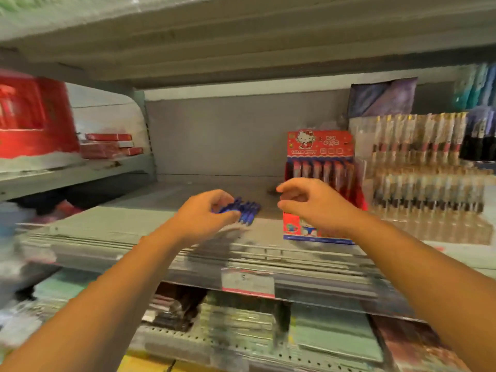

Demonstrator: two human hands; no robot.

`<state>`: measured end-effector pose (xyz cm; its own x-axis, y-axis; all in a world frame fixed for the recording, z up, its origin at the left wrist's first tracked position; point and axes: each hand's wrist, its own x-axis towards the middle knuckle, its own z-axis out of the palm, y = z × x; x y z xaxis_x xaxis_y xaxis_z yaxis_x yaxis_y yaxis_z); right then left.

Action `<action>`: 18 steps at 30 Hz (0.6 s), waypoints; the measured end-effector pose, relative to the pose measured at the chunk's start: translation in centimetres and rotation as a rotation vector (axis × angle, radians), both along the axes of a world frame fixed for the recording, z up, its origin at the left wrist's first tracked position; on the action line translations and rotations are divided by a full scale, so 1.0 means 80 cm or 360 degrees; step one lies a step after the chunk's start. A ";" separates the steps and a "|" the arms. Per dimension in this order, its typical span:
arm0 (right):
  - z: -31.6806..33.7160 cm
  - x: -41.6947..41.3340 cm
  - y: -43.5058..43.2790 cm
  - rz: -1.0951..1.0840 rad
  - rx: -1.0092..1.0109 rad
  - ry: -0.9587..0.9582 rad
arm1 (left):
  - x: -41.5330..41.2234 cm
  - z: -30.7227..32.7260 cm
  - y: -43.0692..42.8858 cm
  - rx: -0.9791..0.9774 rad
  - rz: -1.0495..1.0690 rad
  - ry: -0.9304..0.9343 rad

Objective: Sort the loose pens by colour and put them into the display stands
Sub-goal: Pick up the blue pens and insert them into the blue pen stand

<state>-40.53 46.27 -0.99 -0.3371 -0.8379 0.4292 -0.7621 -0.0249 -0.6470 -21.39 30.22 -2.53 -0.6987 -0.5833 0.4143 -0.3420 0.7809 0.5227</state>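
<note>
Several blue pens [247, 209] lie bunched in my left hand [206, 213], which is closed around their near ends just above the grey shelf [128, 221]. To their right hovers my right hand [311, 204], fingers curled and apart, holding nothing. It is in front of a red cartoon-cat display stand [320, 146] that holds a row of red pens. The stand's lower front is partly hidden by my right hand. The picture is blurred by motion.
Clear display stands [418, 167] full of pens fill the shelf to the right. Red boxes [110, 146] sit on a shelf at the left. A price tag [248, 281] hangs on the shelf's front edge. Notebooks lie on the shelf below.
</note>
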 end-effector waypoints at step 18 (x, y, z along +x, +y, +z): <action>0.028 0.005 -0.269 -0.0221 0.1140 0.0497 | -0.032 0.014 -0.227 0.0200 0.0284 -0.0809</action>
